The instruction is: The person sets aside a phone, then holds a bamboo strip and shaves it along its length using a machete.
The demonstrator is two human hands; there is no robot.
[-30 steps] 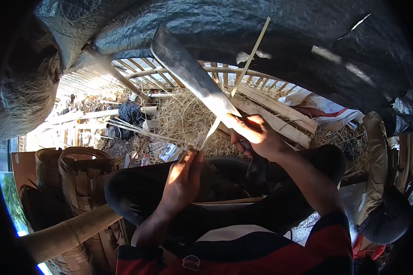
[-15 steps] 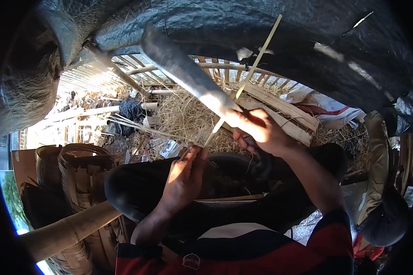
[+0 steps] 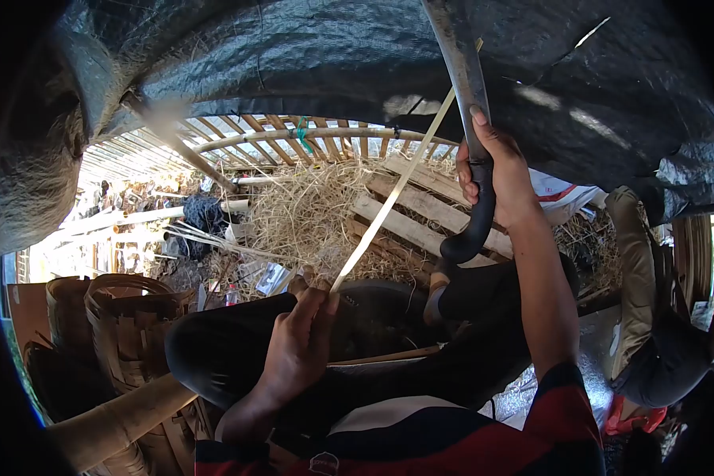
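My left hand (image 3: 300, 337) pinches the lower end of a long, thin, pale strip (image 3: 393, 197) above my crossed legs. The strip slants up and to the right, and its upper part passes beside the blade. My right hand (image 3: 496, 170) is closed round a large knife where its black curved handle (image 3: 478, 210) meets the blade (image 3: 460, 55). The blade points upward, with its tip cut off by the top edge of the view. Whether blade and strip touch, I cannot tell.
Wooden planks (image 3: 408, 226) lie on straw (image 3: 293, 206) beyond my legs. Woven baskets (image 3: 135, 325) stand at the left near a thick bamboo pole (image 3: 123, 416). A dark tarp (image 3: 309, 59) hangs over a slatted bamboo fence (image 3: 285, 143). A white sack (image 3: 559, 194) lies at the right.
My right hand has moved up and right with the knife, whose blade has turned from leaning left to nearly upright. It has left the strip's lower part. My left hand still holds the strip.
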